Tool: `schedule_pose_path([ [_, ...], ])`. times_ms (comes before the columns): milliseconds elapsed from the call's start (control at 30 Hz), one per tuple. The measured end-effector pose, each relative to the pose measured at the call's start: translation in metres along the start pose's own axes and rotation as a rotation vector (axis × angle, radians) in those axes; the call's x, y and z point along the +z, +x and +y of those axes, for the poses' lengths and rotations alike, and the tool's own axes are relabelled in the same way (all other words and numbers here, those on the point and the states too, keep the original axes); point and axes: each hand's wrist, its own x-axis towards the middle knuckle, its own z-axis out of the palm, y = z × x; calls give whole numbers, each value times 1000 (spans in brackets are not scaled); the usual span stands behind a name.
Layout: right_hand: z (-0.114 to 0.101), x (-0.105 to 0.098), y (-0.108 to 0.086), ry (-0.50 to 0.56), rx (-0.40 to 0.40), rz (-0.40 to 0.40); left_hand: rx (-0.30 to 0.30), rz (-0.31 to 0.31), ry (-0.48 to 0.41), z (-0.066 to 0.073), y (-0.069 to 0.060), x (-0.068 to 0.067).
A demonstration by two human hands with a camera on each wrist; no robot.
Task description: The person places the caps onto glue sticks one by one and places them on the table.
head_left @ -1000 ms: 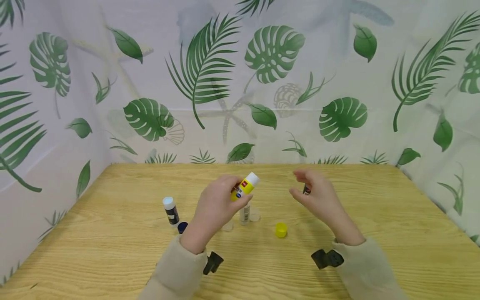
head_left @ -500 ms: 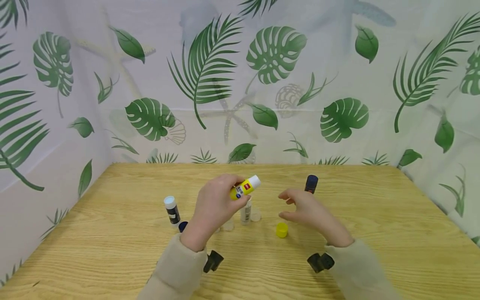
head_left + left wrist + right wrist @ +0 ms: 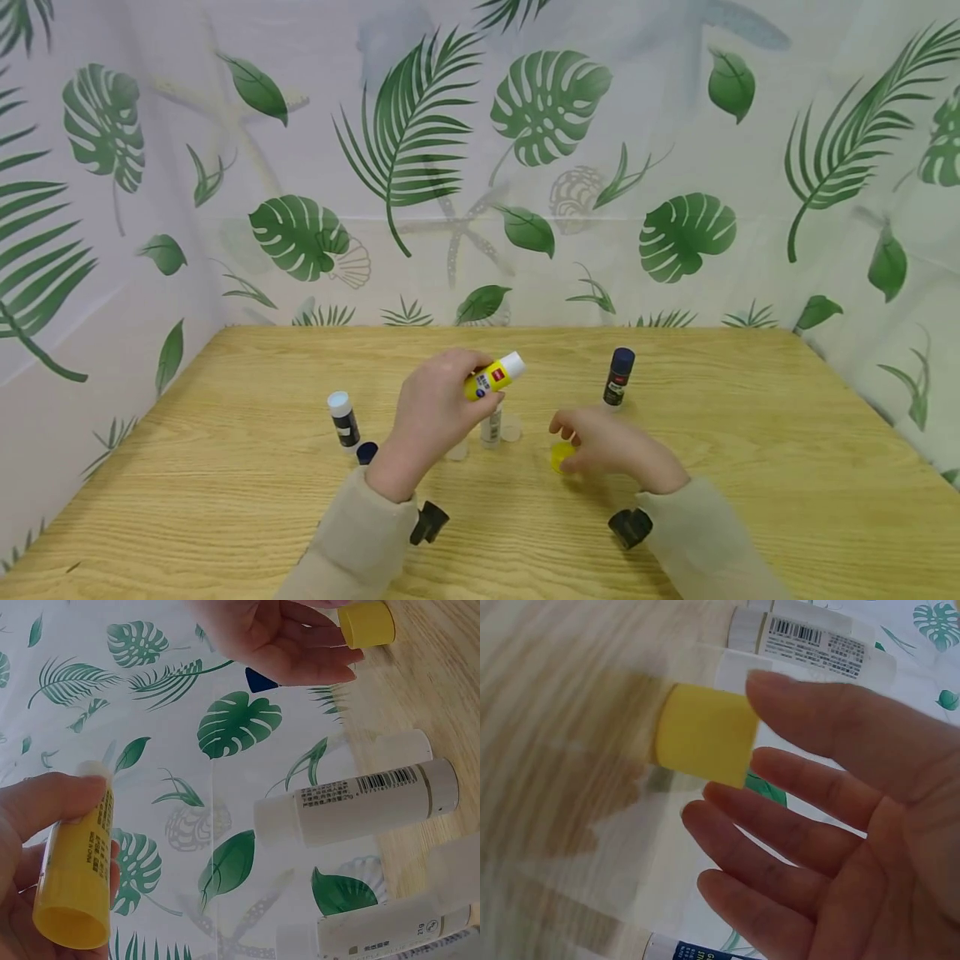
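Observation:
A yellow glue stick (image 3: 491,378) with a white top is gripped between the thumb and fingers of my left hand (image 3: 442,404), tilted above the table. In the left wrist view the yellow tube (image 3: 79,870) shows its open-looking end. A yellow cap (image 3: 561,458) stands on the table, and my right hand (image 3: 611,446) is lowered beside it. In the right wrist view the thumb tip lies by the upper edge of the cap (image 3: 707,735), and the other fingers spread loosely below. Whether the thumb touches the cap is unclear.
A dark glue stick (image 3: 618,379) with a navy cap stands at the right. Another dark one (image 3: 343,421) with a white top stands at the left, near a navy cap (image 3: 367,452). A white glue stick (image 3: 491,427) and a clear cap (image 3: 511,428) are in the middle.
My right hand has left the dark glue stick at the right, now standing on the table, and moved left and down to the yellow cap. The left hand has barely moved.

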Motion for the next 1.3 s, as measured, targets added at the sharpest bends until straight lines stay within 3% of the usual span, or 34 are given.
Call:
schedule_pose_path([
  [200,1,2,1,-5,8,-21,4,3,8,-2,0,1],
  [567,5,4,1,-8,-42,20,4,-4,17,-3,2,1],
  [867,2,-2,2,36,-109,277,7,-27,38,-2,2,2],
  [1100,-9,-8,-2,147,-97,437,19,-25,47,-2,2,3],
  [1300,-13,-9,-3,229,-141,593,24,-27,38,-1,1,3],
])
